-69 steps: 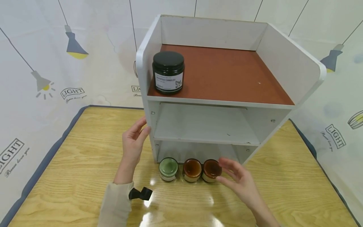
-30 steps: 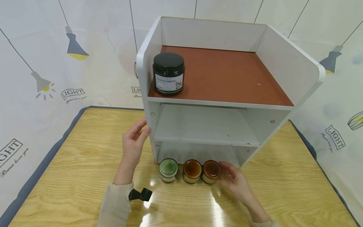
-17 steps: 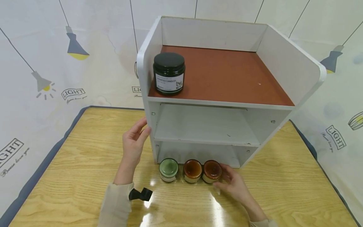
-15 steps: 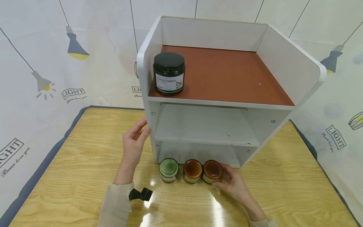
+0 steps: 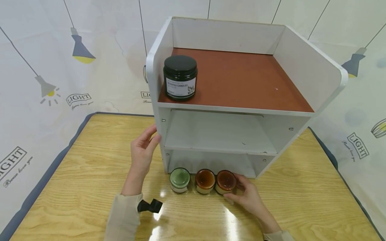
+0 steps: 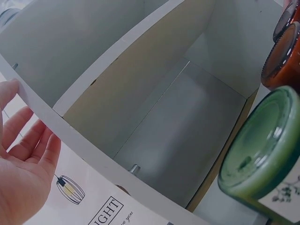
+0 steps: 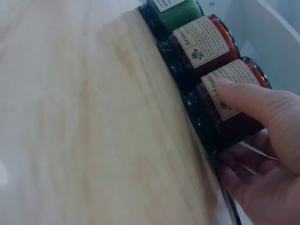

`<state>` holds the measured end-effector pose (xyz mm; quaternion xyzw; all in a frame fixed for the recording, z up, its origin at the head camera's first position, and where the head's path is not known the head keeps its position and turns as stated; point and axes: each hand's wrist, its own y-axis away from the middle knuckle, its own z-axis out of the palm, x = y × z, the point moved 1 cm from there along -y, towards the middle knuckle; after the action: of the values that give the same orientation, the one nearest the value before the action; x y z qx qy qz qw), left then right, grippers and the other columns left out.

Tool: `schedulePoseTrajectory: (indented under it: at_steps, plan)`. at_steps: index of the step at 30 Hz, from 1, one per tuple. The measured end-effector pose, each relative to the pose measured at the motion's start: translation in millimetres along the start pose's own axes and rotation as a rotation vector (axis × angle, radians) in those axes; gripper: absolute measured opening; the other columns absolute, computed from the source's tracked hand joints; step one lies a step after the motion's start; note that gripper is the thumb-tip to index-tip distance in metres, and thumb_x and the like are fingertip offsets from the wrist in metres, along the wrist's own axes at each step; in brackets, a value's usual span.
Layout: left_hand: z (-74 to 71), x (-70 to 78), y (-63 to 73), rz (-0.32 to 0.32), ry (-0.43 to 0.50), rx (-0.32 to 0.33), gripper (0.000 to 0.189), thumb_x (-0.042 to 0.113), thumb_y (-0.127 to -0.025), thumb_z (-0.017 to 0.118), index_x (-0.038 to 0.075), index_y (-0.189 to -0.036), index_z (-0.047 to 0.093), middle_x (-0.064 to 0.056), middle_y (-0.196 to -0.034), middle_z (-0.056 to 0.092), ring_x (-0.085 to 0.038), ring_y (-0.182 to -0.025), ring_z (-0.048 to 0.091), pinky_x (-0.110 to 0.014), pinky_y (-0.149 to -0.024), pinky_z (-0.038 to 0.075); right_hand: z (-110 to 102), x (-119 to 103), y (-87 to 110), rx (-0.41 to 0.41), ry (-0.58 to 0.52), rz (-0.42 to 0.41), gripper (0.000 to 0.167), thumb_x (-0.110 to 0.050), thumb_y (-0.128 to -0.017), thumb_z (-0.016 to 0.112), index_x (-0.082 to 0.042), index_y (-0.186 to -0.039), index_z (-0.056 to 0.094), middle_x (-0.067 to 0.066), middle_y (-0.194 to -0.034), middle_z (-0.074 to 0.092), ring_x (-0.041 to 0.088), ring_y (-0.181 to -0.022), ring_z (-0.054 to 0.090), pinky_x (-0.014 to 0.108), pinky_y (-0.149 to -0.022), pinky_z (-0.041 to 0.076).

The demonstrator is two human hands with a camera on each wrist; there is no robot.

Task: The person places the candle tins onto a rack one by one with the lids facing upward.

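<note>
My left hand (image 5: 143, 152) pinches the left side panel of a white shelf unit (image 5: 238, 107), the thumb on the front edge and the fingers outside it. At the unit's foot, a green candle jar (image 5: 180, 180) and two brown ones stand in a row. The middle brown jar (image 5: 205, 181) is close beside the right-hand brown jar (image 5: 226, 182). My right hand (image 5: 248, 197) grips that right-hand jar, with the thumb (image 7: 246, 98) over its label and the fingers behind it. In the right wrist view, the jars' black ends face the wooden table.
A large black scented-candle jar (image 5: 180, 77) stands at the left of the unit's brown top board (image 5: 241, 83). Two white shelf bays open forward below it. Patterned cloth (image 5: 75, 67) hangs behind the wooden table (image 5: 90, 174) and along its sides.
My right hand has come in from the right, and its thumb has moved leftward round the front of the right-hand brown jar. The left hand stays on the side panel.
</note>
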<state>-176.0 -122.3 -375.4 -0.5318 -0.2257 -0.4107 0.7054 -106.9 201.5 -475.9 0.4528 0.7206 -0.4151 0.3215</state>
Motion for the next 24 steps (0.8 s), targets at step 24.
schedulePoseTrajectory:
  at_steps: [24]
  plan:
    - [-0.3, -0.3, -0.3, 0.002, -0.01, -0.004, 0.028, -0.001, -0.089, 0.06, 0.014, -0.111, 0.068, 0.002, -0.116, 0.064, -0.014, -0.115, 0.054, -0.023, -0.091, 0.047, 3.9, 1.8, 0.0, 0.011, 0.113, 0.013, 0.071, -0.011, -0.061, 0.088, 0.003, -0.122, 0.053, 0.011, -0.113, 0.064, 0.019, -0.1, 0.061, 0.035, -0.087, 0.051]
